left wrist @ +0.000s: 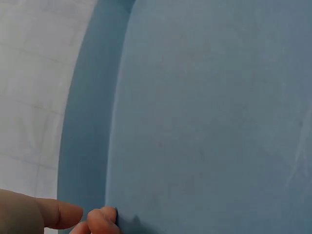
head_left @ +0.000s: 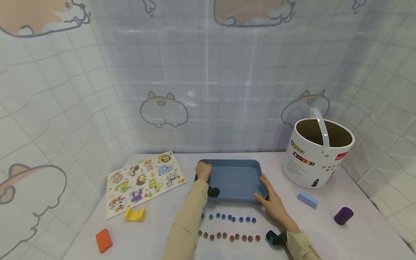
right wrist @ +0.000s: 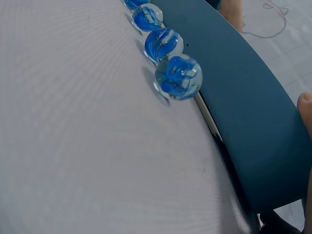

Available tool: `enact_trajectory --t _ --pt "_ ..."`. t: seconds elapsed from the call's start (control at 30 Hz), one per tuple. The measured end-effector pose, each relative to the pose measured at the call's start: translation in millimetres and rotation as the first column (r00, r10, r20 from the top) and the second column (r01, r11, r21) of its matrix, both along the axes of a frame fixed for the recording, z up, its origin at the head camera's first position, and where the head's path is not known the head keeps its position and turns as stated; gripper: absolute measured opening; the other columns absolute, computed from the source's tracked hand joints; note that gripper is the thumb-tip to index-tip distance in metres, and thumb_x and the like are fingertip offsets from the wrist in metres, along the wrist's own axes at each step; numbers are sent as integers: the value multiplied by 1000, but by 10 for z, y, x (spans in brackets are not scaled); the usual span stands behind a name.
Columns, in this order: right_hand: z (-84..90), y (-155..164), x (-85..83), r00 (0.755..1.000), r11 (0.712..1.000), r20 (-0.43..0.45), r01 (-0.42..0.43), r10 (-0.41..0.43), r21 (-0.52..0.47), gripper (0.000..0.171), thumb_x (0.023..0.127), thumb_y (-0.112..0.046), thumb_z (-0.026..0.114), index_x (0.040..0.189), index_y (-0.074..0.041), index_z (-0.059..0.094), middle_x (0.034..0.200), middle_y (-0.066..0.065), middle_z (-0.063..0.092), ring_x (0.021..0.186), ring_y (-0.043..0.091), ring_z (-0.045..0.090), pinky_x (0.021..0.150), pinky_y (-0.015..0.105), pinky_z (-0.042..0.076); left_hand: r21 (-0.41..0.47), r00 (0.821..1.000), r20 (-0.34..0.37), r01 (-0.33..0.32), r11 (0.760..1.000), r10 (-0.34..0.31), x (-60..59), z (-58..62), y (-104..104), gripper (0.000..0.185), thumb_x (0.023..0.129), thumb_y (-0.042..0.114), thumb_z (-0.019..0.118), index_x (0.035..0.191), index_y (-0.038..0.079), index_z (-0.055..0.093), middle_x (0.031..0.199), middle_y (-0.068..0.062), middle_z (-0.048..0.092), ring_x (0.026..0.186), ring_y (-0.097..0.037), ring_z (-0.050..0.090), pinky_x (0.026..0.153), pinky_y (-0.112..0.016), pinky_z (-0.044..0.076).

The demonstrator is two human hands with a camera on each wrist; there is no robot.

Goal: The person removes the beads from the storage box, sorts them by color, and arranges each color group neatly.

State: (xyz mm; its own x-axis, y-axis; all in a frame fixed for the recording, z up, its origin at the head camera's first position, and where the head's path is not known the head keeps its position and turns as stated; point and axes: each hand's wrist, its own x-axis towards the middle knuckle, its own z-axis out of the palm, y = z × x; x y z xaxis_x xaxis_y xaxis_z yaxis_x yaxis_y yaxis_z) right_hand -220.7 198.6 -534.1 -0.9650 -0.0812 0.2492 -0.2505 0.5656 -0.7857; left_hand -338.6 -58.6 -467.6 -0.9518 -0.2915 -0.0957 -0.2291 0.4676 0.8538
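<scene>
A shallow blue-grey rectangular tray (head_left: 235, 180) lies between both hands. My left hand (head_left: 203, 170) grips the tray's left wall near the far corner; in the left wrist view, its thumb and curled fingers (left wrist: 103, 220) meet at that wall. My right hand (head_left: 272, 200) holds the tray's right side near the front corner, thumb over the rim and fingers along the outside. Just in front of the tray runs a row of blue-swirled glass marbles (right wrist: 178, 77). Nearer to me is a second row of reddish and greyish marbles (head_left: 232, 238).
A white bucket (head_left: 300, 169) with a handle stands at back right. Before it lie a blue block (head_left: 307, 199) and a purple cylinder (head_left: 343, 215). On the left are an animal puzzle board (head_left: 146, 182), a yellow block (head_left: 135, 215) and an orange block (head_left: 104, 241).
</scene>
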Motion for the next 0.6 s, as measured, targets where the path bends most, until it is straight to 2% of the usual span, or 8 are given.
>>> enact_trajectory --t 0.07,0.17,0.27,0.37,0.47,0.53,0.6 --pt "4 0 8 1000 1000 1 2 -2 -1 76 94 -33 63 154 -8 24 163 15 14 146 45 17 110 66 20 -38 1000 13 16 999 -15 -4 -15 9 40 81 -5 47 48 14 36 45 0 38 43 -16 35 37 -24 28" --pt "12 1 15 1000 1000 3 0 0 -4 75 94 -32 63 154 -9 24 163 14 14 146 44 17 110 66 19 -44 999 31 11 999 -10 -2 -21 16 32 81 -5 48 51 4 53 47 -10 53 43 -17 40 37 -23 31" --pt "18 2 17 1000 1000 5 -3 3 -5 75 94 -33 62 154 -9 24 163 13 13 146 44 17 110 67 20 -5 999 50 21 1000 -21 0 -16 12 26 85 -4 47 72 -10 69 59 -19 66 39 -14 44 38 -22 34" --pt "22 6 15 1000 1000 4 -2 2 -4 75 94 -33 62 154 -9 24 163 14 13 146 45 17 110 67 20 66 994 71 78 995 -83 -3 -24 -9 30 90 0 44 98 -17 67 66 -17 71 38 -9 45 39 -20 35" --pt "25 7 12 1000 1000 7 5 -5 3 76 93 -33 63 154 -9 24 163 14 13 146 45 17 110 67 19 186 971 136 172 967 -199 -6 -55 -46 34 95 5 42 111 -12 65 63 -8 69 39 -5 38 40 -19 31" --pt "26 6 11 1000 1000 12 7 -8 10 76 93 -32 63 154 -9 24 163 15 13 146 45 17 111 67 19 232 947 184 219 948 -264 -8 -78 -75 31 96 9 46 111 -7 68 60 -2 64 40 -5 33 41 -19 27" --pt "25 4 11 1000 1000 19 8 -8 13 76 93 -32 63 154 -9 24 163 15 13 146 45 17 111 67 19 243 929 217 246 938 -300 -11 -103 -102 25 96 13 53 106 -1 70 58 2 59 41 -5 29 41 -20 24"
